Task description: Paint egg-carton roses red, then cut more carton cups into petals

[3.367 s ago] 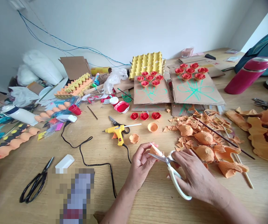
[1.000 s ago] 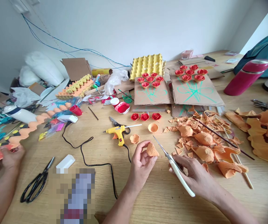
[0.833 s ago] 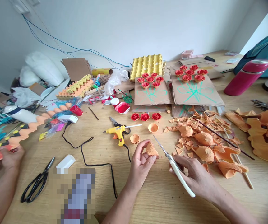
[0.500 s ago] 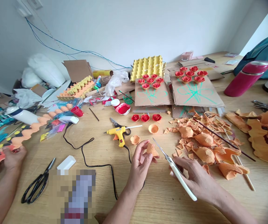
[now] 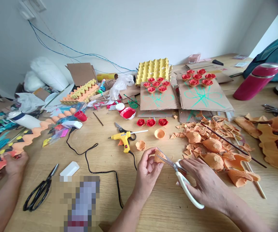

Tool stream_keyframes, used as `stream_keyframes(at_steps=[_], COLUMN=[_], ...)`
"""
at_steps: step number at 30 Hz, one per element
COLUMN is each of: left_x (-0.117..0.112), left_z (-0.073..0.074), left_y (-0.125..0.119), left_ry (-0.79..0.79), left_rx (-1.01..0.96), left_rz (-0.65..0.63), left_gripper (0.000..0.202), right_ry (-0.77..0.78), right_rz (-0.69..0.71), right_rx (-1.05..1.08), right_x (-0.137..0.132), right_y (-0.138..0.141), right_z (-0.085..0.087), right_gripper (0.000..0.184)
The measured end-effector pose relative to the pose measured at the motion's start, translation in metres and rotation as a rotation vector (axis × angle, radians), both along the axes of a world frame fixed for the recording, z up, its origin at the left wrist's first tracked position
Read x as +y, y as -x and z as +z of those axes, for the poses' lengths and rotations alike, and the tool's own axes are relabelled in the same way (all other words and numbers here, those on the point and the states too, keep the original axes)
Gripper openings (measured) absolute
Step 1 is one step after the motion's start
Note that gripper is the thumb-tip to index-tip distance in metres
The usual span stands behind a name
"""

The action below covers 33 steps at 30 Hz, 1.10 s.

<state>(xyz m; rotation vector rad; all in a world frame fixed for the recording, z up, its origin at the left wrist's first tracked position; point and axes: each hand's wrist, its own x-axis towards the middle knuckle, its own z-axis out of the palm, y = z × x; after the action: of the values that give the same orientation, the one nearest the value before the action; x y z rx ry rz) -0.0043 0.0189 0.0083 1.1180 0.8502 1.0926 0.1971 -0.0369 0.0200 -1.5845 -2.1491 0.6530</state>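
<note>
Between the thumb and fingers of my left hand [image 5: 149, 170] is an orange egg carton cup [image 5: 159, 156]. My right hand [image 5: 203, 183] grips white-handled scissors [image 5: 186, 187]; their blades are spread, with the cup between them. Just beyond my left hand sits a petal-cut orange cup [image 5: 141, 145], and a rounder orange cup [image 5: 159, 133] lies behind it. A yellow glue gun [image 5: 123, 138] rests to the left on top of dark scissors [image 5: 131, 136]. Three red paper roses [image 5: 151, 122] stand in a row farther back.
Orange carton scraps [image 5: 211, 145] pile up on the right. Cardboard sheets [image 5: 204, 96] at the back carry red roses and green drawn lines. A co-worker's hand [image 5: 15, 162] holds a painted carton strip at far left. Black scissors [image 5: 41, 190] and a pink flask [image 5: 257, 80] are also here.
My right hand has opened the scissors and brought the blades left onto the orange cup. My left hand has turned the cup slightly.
</note>
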Motion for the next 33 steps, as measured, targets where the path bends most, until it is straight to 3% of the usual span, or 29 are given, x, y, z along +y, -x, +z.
stream_keyframes(at_steps=[6,25,33], left_x=[-0.0004,-0.0012,0.0], left_z=[-0.0019,-0.0059,-0.0031], left_y=[0.0002,0.0042,0.0045], left_ry=[-0.026,-0.022,0.073], left_rx=[-0.023,-0.063,-0.155], left_rz=[-0.046,-0.055,-0.089], left_gripper=[0.041,0.04,0.038], right_ry=[-0.083,-0.142,-0.142], right_rz=[-0.004,0.045,0.029], right_rx=[-0.053,0.013,0.005], right_x=[-0.0006,-0.0049,-0.0039], right_y=[-0.001,0.0043,0.0027], right_z=[-0.0007,-0.0031,-0.0057], right_gripper=[0.013,0.031,0.026])
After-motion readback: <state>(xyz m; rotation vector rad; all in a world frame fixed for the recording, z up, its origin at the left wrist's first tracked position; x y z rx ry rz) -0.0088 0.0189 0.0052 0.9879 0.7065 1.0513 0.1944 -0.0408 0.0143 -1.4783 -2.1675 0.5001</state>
